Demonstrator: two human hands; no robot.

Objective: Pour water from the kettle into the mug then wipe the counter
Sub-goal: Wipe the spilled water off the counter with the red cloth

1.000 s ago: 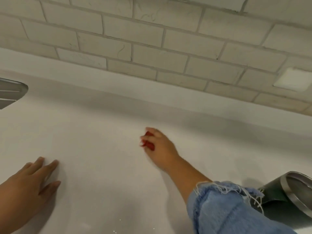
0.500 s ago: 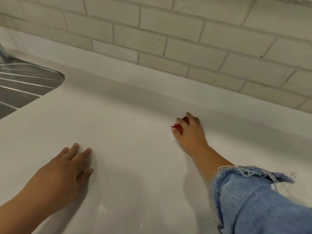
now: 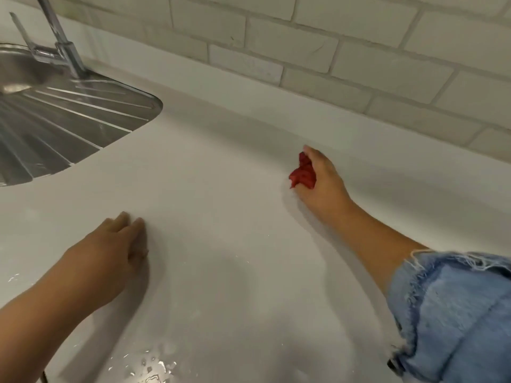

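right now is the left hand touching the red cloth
Apart. The head view shows bare counter between the left hand and the red cloth, which the right hand grips.

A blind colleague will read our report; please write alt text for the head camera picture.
A right hand grips a crumpled red cloth on a white counter near the tiled wall, while the left hand rests on it nearer the camera. Water drops lie at the near edge; a steel sink with a tap is far left.
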